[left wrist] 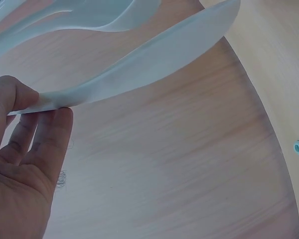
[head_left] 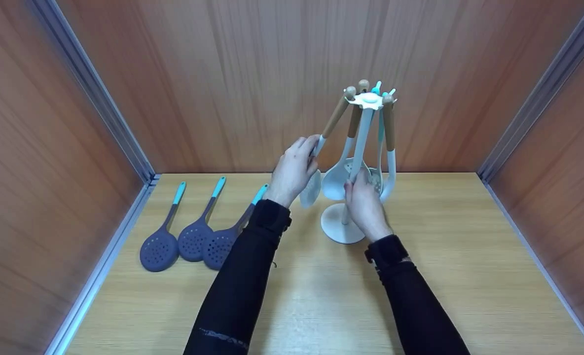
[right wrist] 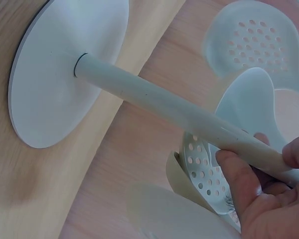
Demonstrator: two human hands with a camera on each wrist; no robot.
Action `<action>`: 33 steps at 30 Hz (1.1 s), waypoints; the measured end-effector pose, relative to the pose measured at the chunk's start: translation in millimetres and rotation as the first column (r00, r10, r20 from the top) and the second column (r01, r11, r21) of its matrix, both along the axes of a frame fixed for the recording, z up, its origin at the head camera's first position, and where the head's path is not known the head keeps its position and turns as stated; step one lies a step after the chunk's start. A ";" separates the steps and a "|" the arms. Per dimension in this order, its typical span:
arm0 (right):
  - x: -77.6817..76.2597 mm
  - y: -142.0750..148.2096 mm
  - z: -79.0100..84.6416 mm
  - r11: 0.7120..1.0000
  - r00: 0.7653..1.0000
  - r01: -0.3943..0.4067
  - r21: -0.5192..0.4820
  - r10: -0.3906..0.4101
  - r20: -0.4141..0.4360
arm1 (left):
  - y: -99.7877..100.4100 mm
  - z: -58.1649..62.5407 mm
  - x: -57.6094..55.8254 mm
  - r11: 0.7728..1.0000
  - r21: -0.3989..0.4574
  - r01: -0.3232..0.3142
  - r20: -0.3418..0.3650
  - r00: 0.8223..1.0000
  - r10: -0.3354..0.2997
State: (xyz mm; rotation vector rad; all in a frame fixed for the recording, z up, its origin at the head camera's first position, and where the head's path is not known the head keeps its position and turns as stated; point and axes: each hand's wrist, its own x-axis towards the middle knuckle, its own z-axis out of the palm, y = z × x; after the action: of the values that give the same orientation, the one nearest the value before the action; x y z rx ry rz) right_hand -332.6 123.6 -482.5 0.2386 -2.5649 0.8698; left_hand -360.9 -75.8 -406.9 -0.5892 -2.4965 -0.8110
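Note:
My left hand (head_left: 294, 170) pinches the neck of a white skimmer (head_left: 311, 189) with a wooden handle. Its top is at the stand's crown, and its thin curved head shows side-on in the left wrist view (left wrist: 154, 55). The holed face of this skimmer (right wrist: 254, 42) shows in the right wrist view. My right hand (head_left: 366, 204) grips the pole of a white utensil stand (head_left: 363, 135), above its round base (head_left: 330, 227). Other utensils hang around the pole, among them a white ladle (head_left: 335, 183) and a light green one partly hidden behind it.
Three dark skimmers with turquoise handles lie on the table to the left: one at the far left (head_left: 159, 251), a middle one (head_left: 193, 241) and one (head_left: 218, 249) partly behind my left arm. A wooden back panel (head_left: 223, 88) rises behind the stand, and side panels flank the table.

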 end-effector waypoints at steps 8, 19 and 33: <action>0.0 0.5 0.7 1.000 0.999 -0.007 -0.008 0.008 0.050 | 4.8 -3.5 2.7 1.000 0.013 0.016 0.052 0.999 -0.016; -0.3 2.0 1.0 1.000 0.998 -0.016 -0.002 0.016 0.062 | 7.8 -5.6 4.6 1.000 0.013 -0.008 0.068 0.998 0.007; -0.2 1.7 -1.0 0.999 0.999 -0.031 0.015 0.031 -0.020 | 4.4 -8.6 3.2 0.999 0.044 0.025 0.019 0.999 -0.026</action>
State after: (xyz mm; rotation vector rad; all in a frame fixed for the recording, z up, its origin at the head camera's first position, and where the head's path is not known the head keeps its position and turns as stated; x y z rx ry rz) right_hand -332.7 125.3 -483.5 0.2911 -2.5563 0.8559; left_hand -357.7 -71.4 -415.4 -0.6020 -2.4862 -0.8831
